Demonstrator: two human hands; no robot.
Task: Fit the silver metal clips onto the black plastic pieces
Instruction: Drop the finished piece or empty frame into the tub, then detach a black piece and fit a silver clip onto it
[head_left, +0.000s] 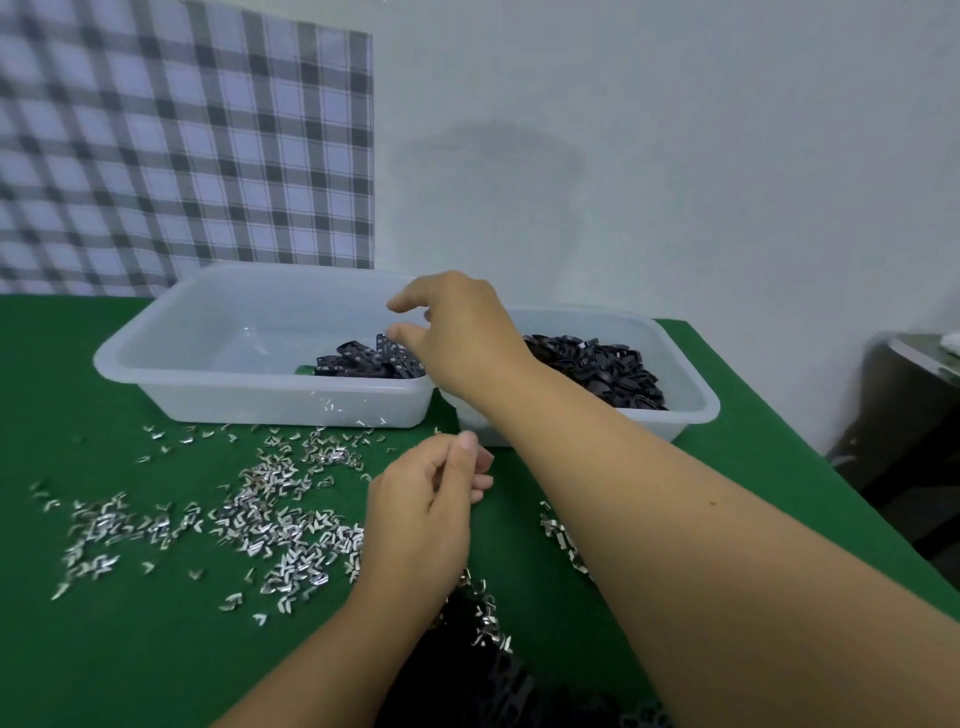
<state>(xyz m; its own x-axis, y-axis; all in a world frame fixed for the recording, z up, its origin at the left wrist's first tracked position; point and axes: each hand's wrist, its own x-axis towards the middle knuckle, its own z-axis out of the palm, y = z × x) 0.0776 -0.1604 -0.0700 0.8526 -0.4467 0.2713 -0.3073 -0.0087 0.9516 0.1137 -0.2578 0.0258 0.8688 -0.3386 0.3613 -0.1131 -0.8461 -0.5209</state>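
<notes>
Risks first. The green table (104, 649) shows no raised edge. The right forearm reaches across it from the near right to the far left, passing over the near corner of the right tub (696, 400). A careless sweep on the way back could nudge that tub or drag loose clips off the near edge. The left tub (156, 358) looks light and is mostly bare inside, so a bump on its rim would probably shift it.

The right hand (457, 332) hovers over the left tub's black pieces (363, 361), fingers spread wide and holding nothing I can see. If fitted and bare pieces go into the wrong tub, sorting them out again would be slow.

The left hand (431, 499) hangs over the middle of the table with its fingers curled toward the thumb. I cannot tell whether it pinches a clip. Anything that small could slip out and be lost among the rest.

The count:
- One table, two tubs, two hands.
- Three heaps of black pieces: the small one in the left tub, a bigger one in the right tub (602, 369), and a blurred one at the near edge (498, 675).
- The metal clips (275, 519) are too many to count, surely over a hundred. Most are scattered on the left, with a short strip (561, 540) beside the right forearm.
</notes>
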